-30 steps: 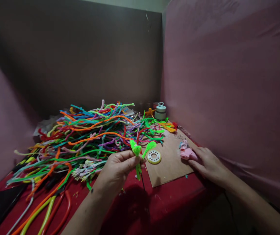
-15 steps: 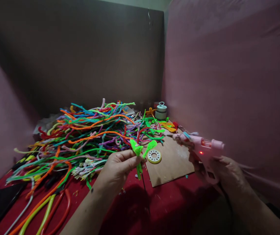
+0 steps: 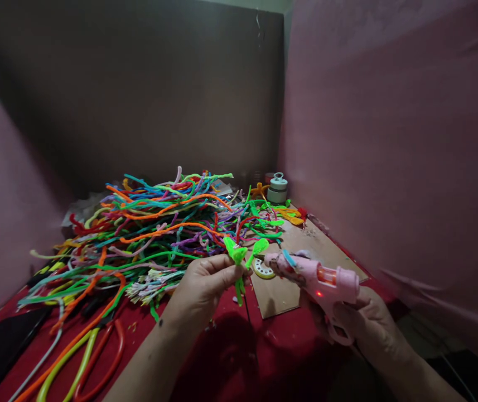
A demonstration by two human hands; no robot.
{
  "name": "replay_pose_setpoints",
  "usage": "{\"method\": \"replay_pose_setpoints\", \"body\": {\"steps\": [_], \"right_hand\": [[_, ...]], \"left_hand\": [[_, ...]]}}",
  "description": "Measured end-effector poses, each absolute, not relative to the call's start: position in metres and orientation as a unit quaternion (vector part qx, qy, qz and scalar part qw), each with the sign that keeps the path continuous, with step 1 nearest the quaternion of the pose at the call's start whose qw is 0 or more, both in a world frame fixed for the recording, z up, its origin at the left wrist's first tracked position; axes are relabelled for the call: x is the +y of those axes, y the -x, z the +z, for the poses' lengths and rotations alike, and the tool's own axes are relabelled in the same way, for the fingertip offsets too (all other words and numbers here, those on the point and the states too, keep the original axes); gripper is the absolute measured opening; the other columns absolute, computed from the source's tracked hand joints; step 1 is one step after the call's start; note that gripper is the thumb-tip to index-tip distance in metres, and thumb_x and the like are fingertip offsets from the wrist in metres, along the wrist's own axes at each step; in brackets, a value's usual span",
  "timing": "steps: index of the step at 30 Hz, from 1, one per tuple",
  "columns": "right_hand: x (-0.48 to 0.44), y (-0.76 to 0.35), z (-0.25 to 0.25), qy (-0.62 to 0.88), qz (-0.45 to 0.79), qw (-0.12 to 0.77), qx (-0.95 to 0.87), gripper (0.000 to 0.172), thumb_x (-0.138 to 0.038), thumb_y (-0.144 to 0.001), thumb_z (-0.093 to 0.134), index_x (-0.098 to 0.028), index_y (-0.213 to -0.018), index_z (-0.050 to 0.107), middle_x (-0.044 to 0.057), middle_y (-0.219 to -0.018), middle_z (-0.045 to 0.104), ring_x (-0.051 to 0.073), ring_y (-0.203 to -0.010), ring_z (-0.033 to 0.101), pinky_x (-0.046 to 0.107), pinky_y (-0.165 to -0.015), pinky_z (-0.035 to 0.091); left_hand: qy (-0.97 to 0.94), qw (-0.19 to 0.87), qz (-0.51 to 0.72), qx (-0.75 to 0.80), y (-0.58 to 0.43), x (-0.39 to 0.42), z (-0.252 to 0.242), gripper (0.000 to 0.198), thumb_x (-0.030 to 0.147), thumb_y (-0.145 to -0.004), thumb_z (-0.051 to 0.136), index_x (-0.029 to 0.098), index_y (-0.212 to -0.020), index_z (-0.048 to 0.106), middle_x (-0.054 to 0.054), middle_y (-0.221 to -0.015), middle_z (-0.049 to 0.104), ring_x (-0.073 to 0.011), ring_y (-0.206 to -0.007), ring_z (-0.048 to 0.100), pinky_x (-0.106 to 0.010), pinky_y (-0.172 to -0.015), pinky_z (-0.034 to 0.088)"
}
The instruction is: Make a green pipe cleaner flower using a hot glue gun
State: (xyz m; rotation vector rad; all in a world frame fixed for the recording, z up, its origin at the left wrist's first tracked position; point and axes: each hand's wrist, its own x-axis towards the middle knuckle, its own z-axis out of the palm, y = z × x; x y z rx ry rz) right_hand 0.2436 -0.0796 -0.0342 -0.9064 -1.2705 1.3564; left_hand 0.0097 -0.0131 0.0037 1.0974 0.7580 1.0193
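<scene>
Between the thumb and fingers of my left hand (image 3: 209,282) is a bright green pipe-cleaner piece (image 3: 237,252) with leaf-like loops, its stem ends poking out below. My right hand (image 3: 364,318) is closed around the handle of a pink hot glue gun (image 3: 326,279), whose red light is lit. The gun's nozzle points left, close to the right-hand green leaf; I cannot tell whether they touch. Behind the nozzle, a round tape roll (image 3: 262,269) with a holed white core lies partly hidden on a brown board (image 3: 278,301).
A large heap of coloured pipe cleaners (image 3: 172,223) covers the table's left and middle. Yellow- and red-handled tools (image 3: 96,357) lie at front left. At the back stands a pale green lidded container (image 3: 278,188). A pink wall (image 3: 389,139) rises on the right; red cloth (image 3: 230,363) covers the table.
My right hand has brought the glue gun left and slightly down, so its nozzle is now beside the green piece. My left hand has stayed nearly still, holding it.
</scene>
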Motion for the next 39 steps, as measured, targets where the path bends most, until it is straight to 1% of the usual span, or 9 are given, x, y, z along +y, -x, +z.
{"method": "replay_pose_setpoints", "body": {"steps": [6, 11, 12, 15, 17, 20, 25, 35, 39], "right_hand": [[-0.0797, -0.2422, -0.0325, 0.402, 0.559, 0.521, -0.504, 0.049, -0.058, -0.068, 0.061, -0.01, -0.078, 0.066, 0.001, -0.05, 0.047, 0.008, -0.042, 0.036, 0.022, -0.04, 0.022], [-0.0811, -0.2403, -0.0317, 0.402, 0.561, 0.526, -0.498, 0.052, -0.057, -0.07, 0.06, -0.01, -0.091, 0.064, 0.0, -0.05, 0.046, 0.007, -0.041, 0.034, 0.022, -0.04, 0.02], [-0.0812, -0.2402, -0.0316, 0.402, 0.56, 0.528, -0.496, 0.051, -0.057, -0.07, 0.06, -0.01, -0.09, 0.064, 0.0, -0.05, 0.046, 0.007, -0.041, 0.034, 0.022, -0.039, 0.02], [-0.0808, -0.2406, -0.0317, 0.405, 0.563, 0.525, -0.494, 0.046, -0.057, -0.069, 0.061, -0.012, -0.069, 0.06, 0.0, -0.05, 0.045, 0.007, -0.041, 0.036, 0.022, -0.039, 0.022], [-0.0803, -0.2409, -0.0321, 0.404, 0.561, 0.525, -0.497, 0.045, -0.057, -0.069, 0.062, -0.012, -0.064, 0.057, 0.0, -0.049, 0.044, 0.007, -0.041, 0.037, 0.022, -0.04, 0.023], [-0.0799, -0.2412, -0.0334, 0.402, 0.554, 0.528, -0.503, 0.044, -0.056, -0.071, 0.06, -0.012, -0.068, 0.058, -0.001, -0.05, 0.044, 0.007, -0.041, 0.036, 0.022, -0.04, 0.023], [-0.0811, -0.2422, -0.036, 0.402, 0.548, 0.534, -0.503, 0.042, -0.054, -0.072, 0.06, -0.012, -0.064, 0.055, 0.0, -0.05, 0.044, 0.007, -0.041, 0.036, 0.022, -0.039, 0.022], [-0.0803, -0.2437, -0.0371, 0.397, 0.546, 0.525, -0.518, 0.043, -0.054, -0.074, 0.057, -0.012, -0.07, 0.057, 0.0, -0.052, 0.044, 0.007, -0.042, 0.035, 0.023, -0.041, 0.021], [-0.0813, -0.2433, -0.0366, 0.399, 0.541, 0.527, -0.52, 0.042, -0.054, -0.073, 0.059, -0.012, -0.068, 0.055, -0.001, -0.048, 0.043, 0.007, -0.041, 0.035, 0.023, -0.04, 0.022]], "left_hand": [[-0.488, 0.665, 0.451, 0.341, -0.0112, -0.0125, 0.0053, 0.012, 0.019, -0.068, 0.07, 0.015, -0.078, 0.074, -0.003, -0.069, 0.07, -0.0113, -0.069, 0.06, -0.019, -0.069, 0.043], [-0.488, 0.666, 0.452, 0.338, -0.0118, -0.012, 0.0049, 0.014, 0.019, -0.068, 0.071, 0.016, -0.082, 0.074, -0.002, -0.07, 0.07, -0.0106, -0.068, 0.06, -0.018, -0.067, 0.043], [-0.487, 0.666, 0.452, 0.339, -0.0118, -0.0121, 0.0049, 0.015, 0.019, -0.068, 0.071, 0.016, -0.082, 0.074, -0.002, -0.069, 0.07, -0.0107, -0.068, 0.06, -0.018, -0.067, 0.043], [-0.487, 0.664, 0.452, 0.343, -0.0117, -0.0123, 0.0053, 0.015, 0.02, -0.067, 0.071, 0.016, -0.081, 0.074, -0.003, -0.069, 0.07, -0.0113, -0.068, 0.06, -0.019, -0.068, 0.043], [-0.487, 0.663, 0.451, 0.345, -0.0117, -0.0127, 0.0058, 0.014, 0.02, -0.066, 0.072, 0.015, -0.079, 0.074, -0.004, -0.069, 0.07, -0.012, -0.069, 0.06, -0.02, -0.069, 0.043], [-0.486, 0.662, 0.453, 0.348, -0.0118, -0.0137, 0.007, 0.013, 0.021, -0.065, 0.072, 0.014, -0.077, 0.074, -0.004, -0.069, 0.069, -0.0124, -0.068, 0.06, -0.021, -0.069, 0.044], [-0.488, 0.662, 0.451, 0.348, -0.0121, -0.0143, 0.0075, 0.014, 0.021, -0.066, 0.072, 0.015, -0.078, 0.074, -0.004, -0.067, 0.069, -0.012, -0.067, 0.059, -0.021, -0.068, 0.043], [-0.483, 0.66, 0.454, 0.353, -0.0116, -0.0127, 0.0047, 0.016, 0.021, -0.065, 0.072, 0.014, -0.08, 0.074, -0.005, -0.071, 0.07, -0.0136, -0.068, 0.06, -0.022, -0.068, 0.043], [-0.481, 0.66, 0.452, 0.358, -0.0118, -0.0133, 0.0052, 0.012, 0.021, -0.065, 0.072, 0.013, -0.074, 0.073, -0.004, -0.071, 0.07, -0.0125, -0.067, 0.059, -0.021, -0.068, 0.043]]}}
